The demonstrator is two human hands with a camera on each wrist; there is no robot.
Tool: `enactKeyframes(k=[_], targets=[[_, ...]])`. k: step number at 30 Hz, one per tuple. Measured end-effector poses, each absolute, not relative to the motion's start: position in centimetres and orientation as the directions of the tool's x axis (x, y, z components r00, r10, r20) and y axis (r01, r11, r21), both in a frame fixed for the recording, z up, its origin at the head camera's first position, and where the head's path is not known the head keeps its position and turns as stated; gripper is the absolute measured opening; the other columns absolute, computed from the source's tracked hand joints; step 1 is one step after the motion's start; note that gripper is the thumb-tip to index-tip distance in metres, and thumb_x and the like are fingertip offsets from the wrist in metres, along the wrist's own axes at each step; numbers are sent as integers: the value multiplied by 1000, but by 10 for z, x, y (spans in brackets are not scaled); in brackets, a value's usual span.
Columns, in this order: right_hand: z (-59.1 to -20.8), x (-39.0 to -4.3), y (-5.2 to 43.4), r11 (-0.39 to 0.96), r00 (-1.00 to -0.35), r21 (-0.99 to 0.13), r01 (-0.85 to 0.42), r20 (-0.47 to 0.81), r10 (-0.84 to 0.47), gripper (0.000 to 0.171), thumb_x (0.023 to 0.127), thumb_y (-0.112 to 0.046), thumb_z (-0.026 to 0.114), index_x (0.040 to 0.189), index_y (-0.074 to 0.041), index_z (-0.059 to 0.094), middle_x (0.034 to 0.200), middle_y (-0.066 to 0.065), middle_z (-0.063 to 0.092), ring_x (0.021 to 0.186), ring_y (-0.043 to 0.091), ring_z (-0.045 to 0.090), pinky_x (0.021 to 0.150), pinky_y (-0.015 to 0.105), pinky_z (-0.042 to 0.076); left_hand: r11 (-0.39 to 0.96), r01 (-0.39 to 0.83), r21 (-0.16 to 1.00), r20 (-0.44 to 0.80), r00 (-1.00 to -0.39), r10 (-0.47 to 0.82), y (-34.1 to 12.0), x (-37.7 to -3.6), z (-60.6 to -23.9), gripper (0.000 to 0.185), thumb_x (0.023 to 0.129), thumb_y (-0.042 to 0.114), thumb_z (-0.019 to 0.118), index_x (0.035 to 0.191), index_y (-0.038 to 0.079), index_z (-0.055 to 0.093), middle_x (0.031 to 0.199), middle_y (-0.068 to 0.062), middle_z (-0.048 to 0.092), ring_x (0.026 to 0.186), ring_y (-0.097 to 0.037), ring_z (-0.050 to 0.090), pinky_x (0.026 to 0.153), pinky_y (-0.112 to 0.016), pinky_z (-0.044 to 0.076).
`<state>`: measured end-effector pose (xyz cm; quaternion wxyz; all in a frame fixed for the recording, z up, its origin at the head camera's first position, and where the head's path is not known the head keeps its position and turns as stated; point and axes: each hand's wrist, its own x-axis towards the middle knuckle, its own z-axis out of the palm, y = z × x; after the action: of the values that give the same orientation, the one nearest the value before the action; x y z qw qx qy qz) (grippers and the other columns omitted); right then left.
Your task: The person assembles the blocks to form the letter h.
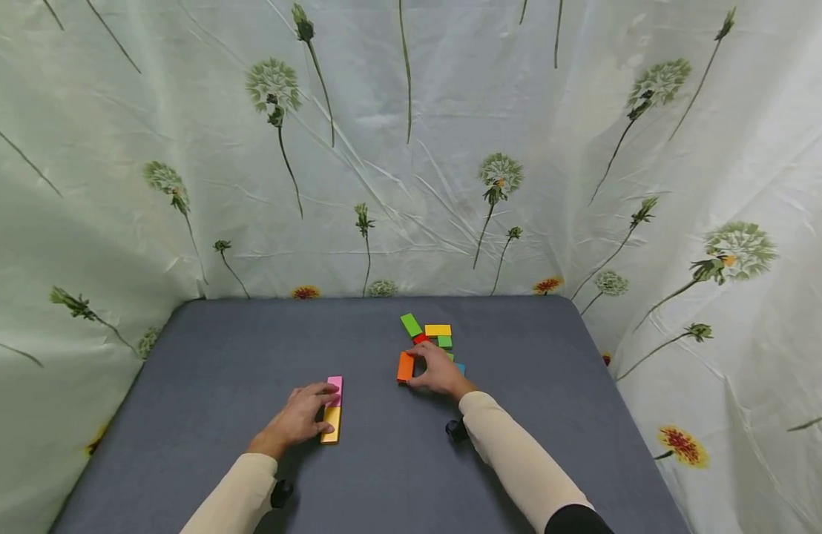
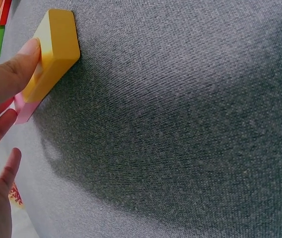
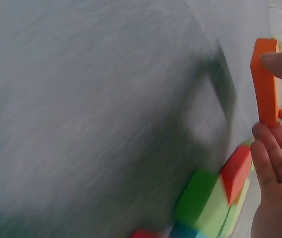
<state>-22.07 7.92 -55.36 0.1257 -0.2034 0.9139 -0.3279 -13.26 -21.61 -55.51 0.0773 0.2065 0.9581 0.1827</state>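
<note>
We see a grey table (image 1: 237, 356) backed by a flowered curtain (image 1: 184, 148). At six o'clock on it, the left hand (image 1: 297, 419) rests with relaxed fingers on a yellow block (image 1: 331, 424) and the pink block (image 1: 334, 390) touching it. At three o'clock from there, the right hand (image 1: 441, 371) pinches an orange block (image 1: 405, 366), lifted beside the loose pile of blocks (image 1: 432, 334).
</note>
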Motion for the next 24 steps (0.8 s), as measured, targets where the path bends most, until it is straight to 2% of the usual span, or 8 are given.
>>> enactKeyframes(k=[4, 12, 17, 24], targets=[[-555, -231, 58, 674, -855, -659, -335, -87, -511, 57, 80, -20, 80, 130, -5, 58, 124, 7, 56, 113, 23, 54, 99, 38, 44, 850, 369, 375, -66, -904, 422, -216, -133, -554, 50, 73, 18, 84, 116, -1, 67, 127, -15, 57, 120, -35, 51, 100, -53, 37], [-548, -245, 15, 644, -823, -675, -360, -96, -560, 56, 80, -20, 79, 131, -8, 59, 125, 5, 55, 115, 22, 52, 101, 37, 41, 858, 341, 385, -96, -909, 405, -214, -133, -556, 53, 73, 21, 84, 119, 2, 67, 128, -14, 56, 121, -34, 50, 102, -54, 35], [-546, -252, -8, 645, -796, -637, -422, -80, -600, 54, 81, -22, 78, 130, -8, 60, 127, 5, 55, 117, 22, 51, 101, 36, 41, 864, 309, 398, -130, -913, 386, -212, -132, -557, 55, 72, 23, 85, 120, 3, 66, 128, -12, 56, 122, -33, 49, 104, -52, 34], [-546, -261, -38, 681, -774, -580, -447, -132, -620, 55, 81, -25, 79, 130, -9, 60, 127, 5, 56, 118, 21, 51, 102, 34, 40, 866, 284, 412, -138, -920, 367, -214, -133, -556, 53, 73, 20, 84, 120, 3, 66, 129, -13, 56, 123, -34, 48, 105, -53, 32]])
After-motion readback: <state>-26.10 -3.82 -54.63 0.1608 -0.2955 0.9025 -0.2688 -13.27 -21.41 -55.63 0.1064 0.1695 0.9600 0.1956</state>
